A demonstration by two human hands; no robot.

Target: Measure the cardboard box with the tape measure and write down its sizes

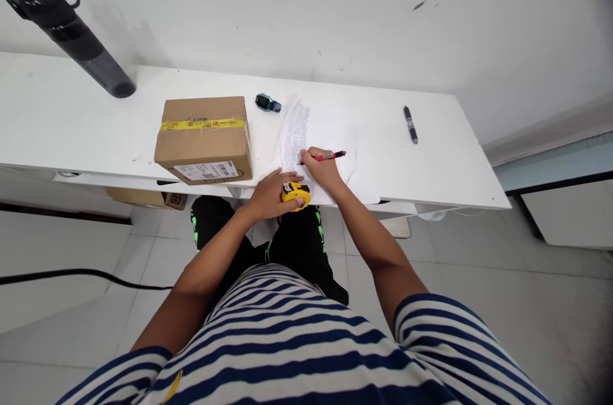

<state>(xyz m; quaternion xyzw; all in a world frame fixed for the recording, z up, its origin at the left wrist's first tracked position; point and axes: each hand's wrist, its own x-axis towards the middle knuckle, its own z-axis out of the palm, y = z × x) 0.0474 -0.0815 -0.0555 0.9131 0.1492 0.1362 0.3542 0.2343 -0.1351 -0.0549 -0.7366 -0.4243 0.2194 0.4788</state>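
My right hand (320,167) is closed around a red pen (330,156), its tip resting on a white sheet of paper (330,130) that carries a column of handwriting on its left side. My left hand (274,193) rests at the near edge of the white table (431,168), fingers curled over a yellow tape measure (295,195). A taped cardboard box (205,138) with a shipping label stands just left of both hands.
A small blue-black gadget (268,102) lies behind the box near the paper. A black marker (410,124) lies at the table's right. A dark cylindrical device (71,34) leans in from the upper left. A black cable (71,275) runs across the tiled floor.
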